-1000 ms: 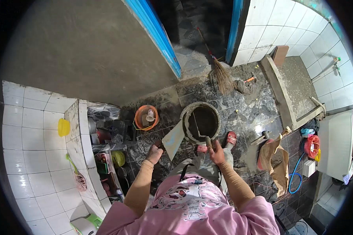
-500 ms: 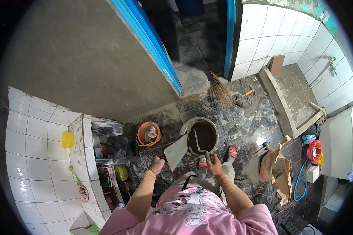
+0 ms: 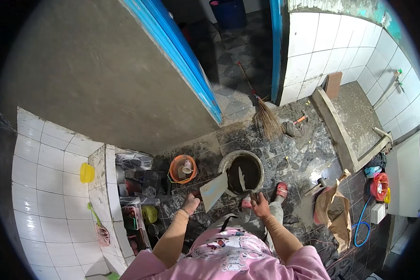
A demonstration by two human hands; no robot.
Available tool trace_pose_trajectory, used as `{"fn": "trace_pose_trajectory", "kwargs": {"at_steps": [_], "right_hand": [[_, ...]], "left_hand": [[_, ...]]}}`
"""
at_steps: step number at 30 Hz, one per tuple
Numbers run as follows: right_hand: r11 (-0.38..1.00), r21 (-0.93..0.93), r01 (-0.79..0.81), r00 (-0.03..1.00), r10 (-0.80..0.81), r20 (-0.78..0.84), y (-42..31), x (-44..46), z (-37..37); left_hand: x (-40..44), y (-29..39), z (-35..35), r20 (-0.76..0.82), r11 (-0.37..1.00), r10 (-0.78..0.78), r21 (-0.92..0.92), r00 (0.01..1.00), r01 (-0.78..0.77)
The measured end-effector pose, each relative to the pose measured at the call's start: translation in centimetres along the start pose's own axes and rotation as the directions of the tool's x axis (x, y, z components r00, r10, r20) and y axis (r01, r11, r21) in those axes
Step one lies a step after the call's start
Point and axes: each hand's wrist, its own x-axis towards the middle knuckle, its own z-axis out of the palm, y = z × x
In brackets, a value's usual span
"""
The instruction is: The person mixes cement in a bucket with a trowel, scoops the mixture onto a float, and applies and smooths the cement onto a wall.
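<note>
My left hand (image 3: 190, 204) is closed on the handle of a pale, flat plasterer's hawk (image 3: 214, 191), which is tilted beside the bucket's left rim. In my right hand (image 3: 260, 205) is a trowel (image 3: 241, 178), its narrow pale blade pointing away from me over the bucket's opening. Whether the blade touches the mix cannot be made out. The round bucket (image 3: 261, 172) stands on the floor in front of my feet, with dark grey wet mortar (image 3: 251, 173) inside.
An orange bucket (image 3: 173, 164) holding a white cup stands to the left. A straw broom (image 3: 267, 122) leans at the blue-framed doorway, near an orange-handled tool (image 3: 301, 119). On the right are a torn paper sack (image 3: 338, 214) and a blue hose (image 3: 362, 228). A low concrete curb (image 3: 332, 126) edges the tiled corner.
The trowel has turned, its blade now pointing more directly away from me. My right hand has shifted slightly toward me relative to the bucket. The whole view has tilted slightly upward.
</note>
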Motion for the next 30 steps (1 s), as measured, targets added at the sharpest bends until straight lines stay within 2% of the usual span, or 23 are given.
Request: {"fn": "trace_pose_trajectory", "kwargs": {"at_steps": [2, 4, 5, 7, 10, 11, 14, 15, 17, 19, 22, 23, 25, 26, 27, 30], "right_hand": [[0.998, 0.055, 0.014, 0.999, -0.016, 0.043, -1.4, -0.5, -0.5], [0.991, 0.122, 0.047, 0.998, -0.053, 0.044, -0.7, 0.2, -0.4], [0.995, 0.092, 0.030, 0.999, -0.033, 0.030, -0.4, 0.5, 0.0], [0.999, 0.034, 0.000, 1.000, 0.000, 0.005, 0.3, 1.1, 0.9], [0.983, 0.135, 0.122, 0.991, -0.113, -0.072, -0.2, 0.6, 1.2], [0.989, 0.120, 0.089, 0.995, -0.083, -0.052, 0.5, 0.5, 1.6], [0.997, 0.072, -0.002, 1.000, 0.004, -0.020, 5.0, 1.6, 3.3], [0.992, -0.100, 0.080, 0.992, -0.089, -0.091, 3.6, 0.8, 3.0], [0.991, 0.054, 0.119, 0.992, -0.118, -0.037, -1.0, -0.2, 0.6], [0.977, 0.182, 0.112, 0.994, -0.111, -0.016, -1.5, -0.9, 0.3], [0.960, 0.207, -0.187, 0.982, 0.175, 0.076, -1.4, -0.5, 0.3], [0.982, 0.128, -0.139, 0.988, 0.128, 0.092, -0.9, -0.2, 0.4], [0.978, 0.207, 0.011, 1.000, -0.012, 0.004, -0.3, -0.1, 1.0], [0.967, 0.242, 0.082, 0.996, -0.074, -0.045, 0.2, -0.3, 1.4], [0.951, 0.309, 0.022, 1.000, -0.021, -0.005, 0.8, -0.1, 1.4], [0.987, -0.134, 0.087, 0.993, -0.097, -0.071, 4.5, 0.5, 2.5]], "left_hand": [[-0.3, -1.3, -0.7, 0.001, 0.999, -0.008, 0.050, 1.000, 0.008], [-0.9, 1.3, 0.3, -0.004, 0.999, -0.017, 0.043, 1.000, 0.017], [-1.9, 3.9, 1.9, -0.021, 0.999, -0.002, -0.044, 1.000, 0.001], [-1.1, 2.3, 1.4, -0.029, 0.999, 0.021, -0.042, 0.999, -0.023], [1.1, -2.2, -1.4, -0.017, 0.999, 0.024, 0.025, 1.000, -0.023], [1.4, -3.4, -1.9, 0.000, 0.998, 0.017, 0.059, 1.000, -0.017], [-0.8, 1.8, 0.8, -0.026, 0.993, -0.011, -0.119, 1.000, 0.008], [-1.3, 3.2, 2.0, -0.070, 0.980, -0.002, -0.199, 0.998, -0.012], [0.5, 0.2, -0.2, 0.007, 0.997, 0.006, -0.071, 1.000, -0.005], [-0.6, 1.0, 0.3, 0.013, 1.000, -0.003, -0.027, 1.000, 0.004], [-1.8, 3.1, 2.4, -0.089, 0.974, 0.026, -0.222, 0.996, -0.046], [-1.8, 3.4, 2.4, -0.058, 0.970, -0.027, -0.242, 0.998, 0.012], [0.0, -0.4, -0.3, 0.010, 0.995, -0.060, -0.078, 0.998, 0.060], [0.0, -1.0, -0.5, 0.022, 0.996, -0.057, -0.067, 0.998, 0.059], [0.1, -1.4, -0.8, 0.034, 0.997, -0.055, -0.057, 0.998, 0.057], [-1.8, 2.6, 1.6, -0.001, 0.980, -0.020, -0.197, 1.000, 0.019]]}}
